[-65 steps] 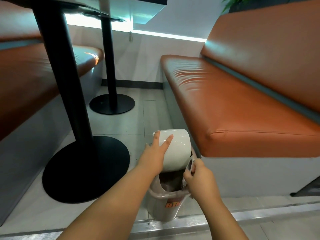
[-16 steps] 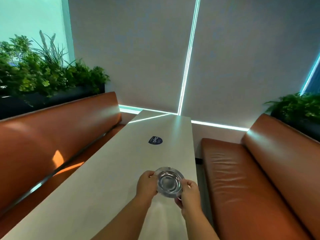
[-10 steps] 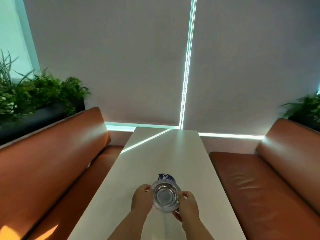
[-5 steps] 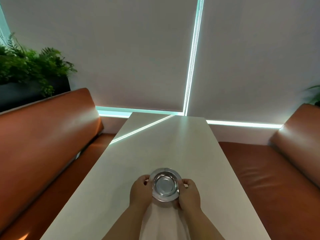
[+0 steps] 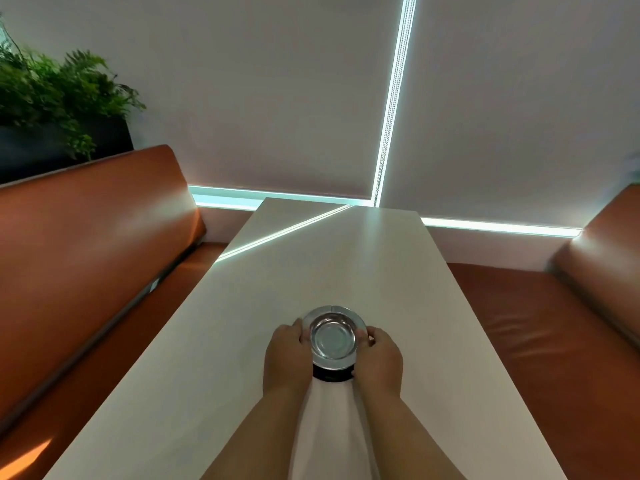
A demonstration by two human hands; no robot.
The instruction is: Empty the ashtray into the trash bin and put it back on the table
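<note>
Both hands pinch the ashtray's rim, the left hand (image 5: pixel 284 355) and right hand (image 5: pixel 380 356) on opposite sides. The steel ashtray (image 5: pixel 333 339), its bowl looking empty, sits low at centre frame over the white counter (image 5: pixel 398 289). Emptying appears done; only release seems left.

Orange leather bench seats (image 5: pixel 86 244) are flanking both sides. Green leafy plants in a dark planter (image 5: pixel 59 109) are sitting behind the left backrest. Grey roller blinds (image 5: pixel 259 91) are leaking bright light strips (image 5: pixel 391 98).
</note>
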